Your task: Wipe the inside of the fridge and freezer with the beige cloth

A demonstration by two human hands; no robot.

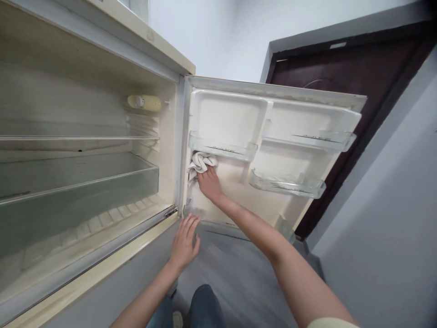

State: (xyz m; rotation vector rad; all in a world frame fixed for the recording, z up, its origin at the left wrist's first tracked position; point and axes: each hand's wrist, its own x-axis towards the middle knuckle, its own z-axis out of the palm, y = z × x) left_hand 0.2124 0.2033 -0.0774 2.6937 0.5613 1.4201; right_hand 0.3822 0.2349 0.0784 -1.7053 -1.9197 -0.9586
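Observation:
A cream refrigerator stands open, its door [239, 182] swung out to the right. My right hand [209, 183] presses a crumpled white cloth [200, 163] against the inner face of the door, just below the left door shelf [221, 149] and close to the hinge side. Its fingers are closed on the cloth. My left hand [184, 241] rests flat with fingers stretched out on the lower front edge of the fridge body, near the bottom door hinge [170, 211].
Inside the fridge are a glass shelf [78, 137], a clear crisper drawer [82, 187] and a lamp cover [144, 103]. More door shelves [287, 184] sit to the right. A dark brown room door [358, 77] stands behind, with a grey floor [235, 278] below and a white wall at right.

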